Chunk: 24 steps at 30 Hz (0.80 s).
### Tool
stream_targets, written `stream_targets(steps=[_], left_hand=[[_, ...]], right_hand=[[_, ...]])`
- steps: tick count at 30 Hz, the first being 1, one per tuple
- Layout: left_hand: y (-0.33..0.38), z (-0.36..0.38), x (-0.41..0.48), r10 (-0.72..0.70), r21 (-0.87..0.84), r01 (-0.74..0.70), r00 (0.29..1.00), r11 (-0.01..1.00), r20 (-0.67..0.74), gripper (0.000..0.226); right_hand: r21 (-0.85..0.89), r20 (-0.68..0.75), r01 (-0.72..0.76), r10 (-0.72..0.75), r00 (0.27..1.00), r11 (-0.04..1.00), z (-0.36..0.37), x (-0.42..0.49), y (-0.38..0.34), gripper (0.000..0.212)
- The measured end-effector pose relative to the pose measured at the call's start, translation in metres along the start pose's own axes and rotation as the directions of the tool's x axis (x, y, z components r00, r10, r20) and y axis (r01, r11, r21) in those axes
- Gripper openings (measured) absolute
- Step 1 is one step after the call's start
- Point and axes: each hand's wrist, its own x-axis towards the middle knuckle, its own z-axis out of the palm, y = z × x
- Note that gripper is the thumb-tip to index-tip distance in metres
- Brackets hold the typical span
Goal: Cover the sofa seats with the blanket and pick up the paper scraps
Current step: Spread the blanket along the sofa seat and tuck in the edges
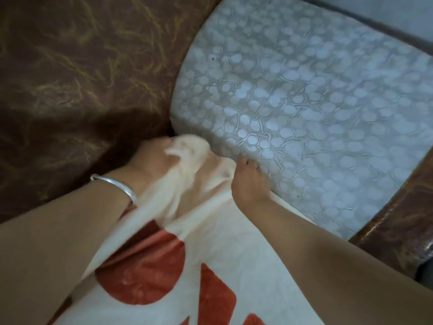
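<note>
Sofa back (70,66), brown with gold veining, upper left. Seat cushion (304,109), pale grey, pebbled, at right. Blanket (210,254), cream with red shapes, spread low, its corner at the gap between back and cushion. Left hand (154,158), blurred, clenched on that corner. Right hand (248,181), fingers curled under the cushion's edge. Silver bangle (117,186) on left wrist.
</note>
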Motion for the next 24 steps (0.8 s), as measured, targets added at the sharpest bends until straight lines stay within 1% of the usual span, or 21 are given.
stream_targets(steps=[1, 2, 3, 4, 5, 6, 7, 9, 10, 11, 13, 14, 15, 17, 19, 20, 22, 24], left_hand=[[-0.002, -0.012, 0.007, -0.052, -0.024, 0.048, 0.983, 0.999, -0.178, 0.033], [-0.005, -0.023, 0.014, -0.091, -0.041, 0.082, 0.944, 0.996, -0.318, 0.032], [-0.007, -0.030, 0.019, -0.098, -0.039, 0.090, 0.911, 0.995, -0.401, 0.031], [-0.007, -0.032, 0.023, -0.079, -0.012, 0.082, 0.900, 0.997, -0.429, 0.030], [-0.007, -0.031, 0.027, -0.057, 0.022, 0.073, 0.902, 0.997, -0.428, 0.030], [-0.008, -0.028, 0.031, -0.054, 0.046, 0.081, 0.904, 0.996, -0.423, 0.031], [-0.008, -0.022, 0.035, -0.067, 0.063, 0.103, 0.907, 0.993, -0.415, 0.033], [-0.011, -0.010, 0.042, -0.077, 0.121, 0.135, 0.917, 0.983, -0.391, 0.041], [-0.013, -0.003, 0.045, -0.065, 0.158, 0.129, 0.931, 0.979, -0.359, 0.048], [-0.015, 0.003, 0.046, -0.044, 0.183, 0.103, 0.954, 0.978, -0.298, 0.058], [-0.016, 0.015, 0.045, -0.018, 0.203, 0.042, 0.993, 0.978, -0.119, 0.086], [-0.017, 0.020, 0.044, -0.026, 0.219, 0.035, 0.999, 0.975, -0.047, 0.097], [-0.017, 0.023, 0.043, -0.030, 0.247, 0.033, 0.999, 0.968, -0.016, 0.103], [-0.018, 0.025, 0.045, -0.001, 0.295, 0.014, 0.999, 0.955, -0.044, 0.104], [-0.014, 0.023, 0.047, 0.042, 0.284, -0.011, 0.994, 0.959, -0.104, 0.098], [-0.011, 0.022, 0.046, 0.052, 0.278, -0.021, 0.993, 0.960, -0.106, 0.095], [-0.005, 0.019, 0.039, 0.059, 0.257, -0.034, 0.994, 0.966, -0.089, 0.087], [-0.001, 0.015, 0.030, 0.069, 0.241, -0.041, 0.991, 0.970, -0.112, 0.075]], right_hand=[[-0.004, 0.009, 0.022, -0.022, 1.000, 1.000, 0.002, -0.001, -0.003, 0.043], [-0.011, -0.006, 0.054, -0.054, 0.999, 0.998, 0.002, -0.002, -0.005, 0.044], [-0.043, -0.043, 0.089, -0.091, 0.995, 0.995, 0.004, -0.003, -0.006, 0.045], [-0.065, -0.092, 0.095, -0.101, 0.991, 0.993, 0.003, -0.003, -0.006, 0.047], [-0.101, -0.153, 0.098, -0.113, 0.982, 0.990, -0.001, -0.006, -0.006, 0.048], [-0.153, -0.139, 0.117, -0.138, 0.981, 0.981, -0.004, -0.007, -0.007, 0.045], [-0.186, -0.133, 0.168, -0.195, 0.972, 0.968, -0.001, -0.009, -0.004, 0.041], [-0.116, -0.076, 0.247, -0.257, 0.963, 0.962, 0.008, -0.012, 0.000, 0.037], [-0.075, -0.055, 0.261, -0.266, 0.962, 0.962, 0.009, -0.014, 0.002, 0.035], [-0.055, -0.026, 0.276, -0.278, 0.960, 0.960, 0.013, -0.016, 0.005, 0.034], [-0.019, 0.020, 0.302, -0.302, 0.953, 0.953, 0.017, -0.021, 0.010, 0.033], [-0.015, 0.037, 0.314, -0.313, 0.949, 0.949, 0.019, -0.024, 0.013, 0.034], [-0.014, 0.034, 0.322, -0.321, 0.946, 0.947, 0.020, -0.027, 0.017, 0.034], [-0.035, 0.022, 0.322, -0.321, 0.947, 0.946, 0.020, -0.030, 0.023, 0.035], [-0.067, 0.043, 0.307, -0.305, 0.951, 0.949, 0.021, -0.032, 0.029, 0.038], [-0.083, 0.065, 0.301, -0.296, 0.953, 0.950, 0.021, -0.032, 0.031, 0.039], [-0.094, 0.101, 0.296, -0.287, 0.953, 0.950, 0.020, -0.032, 0.034, 0.040], [-0.087, 0.108, 0.274, -0.264, 0.958, 0.958, 0.013, -0.031, 0.030, 0.039]])
